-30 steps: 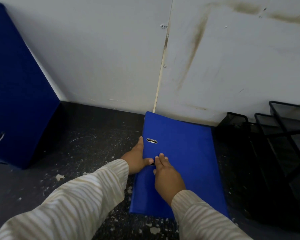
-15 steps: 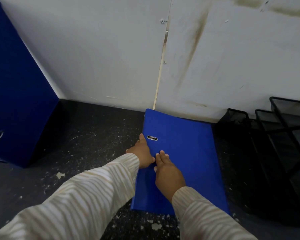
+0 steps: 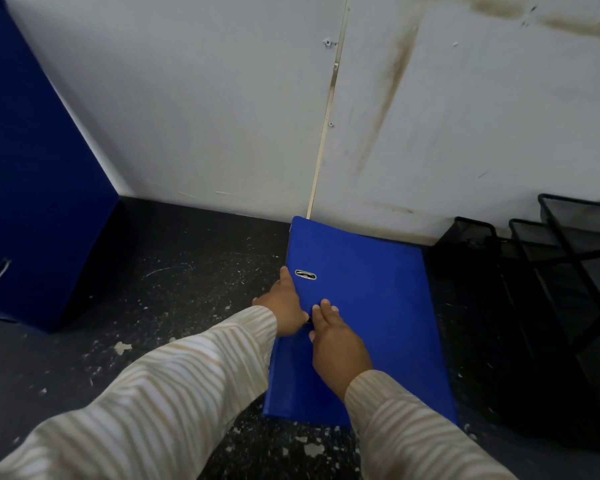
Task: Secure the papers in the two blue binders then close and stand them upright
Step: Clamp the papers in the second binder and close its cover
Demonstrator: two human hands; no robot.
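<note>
A bright blue binder (image 3: 368, 299) lies flat and closed on the dark speckled floor, its far end against the white wall. A metal slot shows on its cover near the left edge. My left hand (image 3: 284, 306) grips that left edge, thumb along the spine side. My right hand (image 3: 336, 344) rests palm-down on the cover, fingers spread flat. A second, darker blue binder (image 3: 39, 188) stands upright at the far left, leaning toward the wall, with a metal ring hole low on its side. No papers show.
A black wire-mesh file rack (image 3: 548, 292) stands at the right, close to the flat binder. The white wall (image 3: 222, 109) with a vertical seam runs behind. The floor (image 3: 174, 282) between the two binders is dark and flecked with white chips.
My left hand has slid slightly farther up the binder's left edge. The binder stays flat and the right hand stays pressed on the cover.
</note>
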